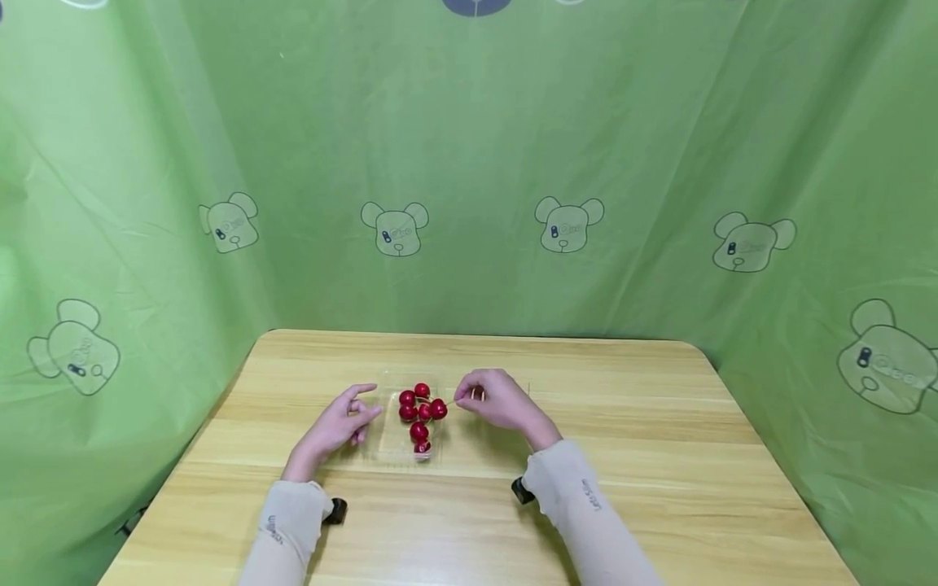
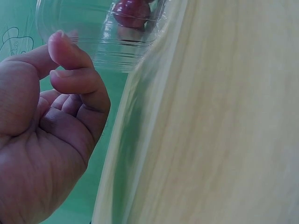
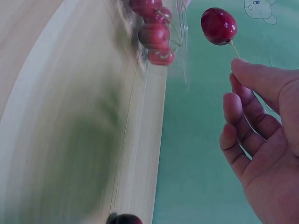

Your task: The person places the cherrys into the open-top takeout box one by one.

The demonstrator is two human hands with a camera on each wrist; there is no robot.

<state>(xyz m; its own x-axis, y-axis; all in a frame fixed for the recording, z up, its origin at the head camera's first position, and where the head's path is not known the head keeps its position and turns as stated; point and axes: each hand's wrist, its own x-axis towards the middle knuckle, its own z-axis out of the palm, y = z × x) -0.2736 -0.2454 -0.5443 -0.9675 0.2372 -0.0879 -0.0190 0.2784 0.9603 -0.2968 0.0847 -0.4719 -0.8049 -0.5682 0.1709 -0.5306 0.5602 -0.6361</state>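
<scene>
A clear plastic box [image 1: 391,442] lies on the table with several red cherries [image 1: 408,413] along its right side. My right hand [image 1: 498,399] pinches the thin stem of one cherry [image 3: 219,26] between thumb and forefinger. That cherry hangs at the box's right edge, above the others, and its stem points toward my fingertips. My left hand [image 1: 343,419] is at the box's left edge, forefinger stretched out and the other fingers loosely bent. In the left wrist view its fingertips overlap the box's rim; whether they touch it I cannot tell.
The wooden table [image 1: 659,456] has rounded far corners. A green curtain [image 1: 469,122] with printed bear heads hangs behind it and at both sides. Black devices [image 1: 335,511] sit at both sleeve cuffs. A small dark round thing [image 3: 127,219] at the right wrist view's bottom edge is unclear.
</scene>
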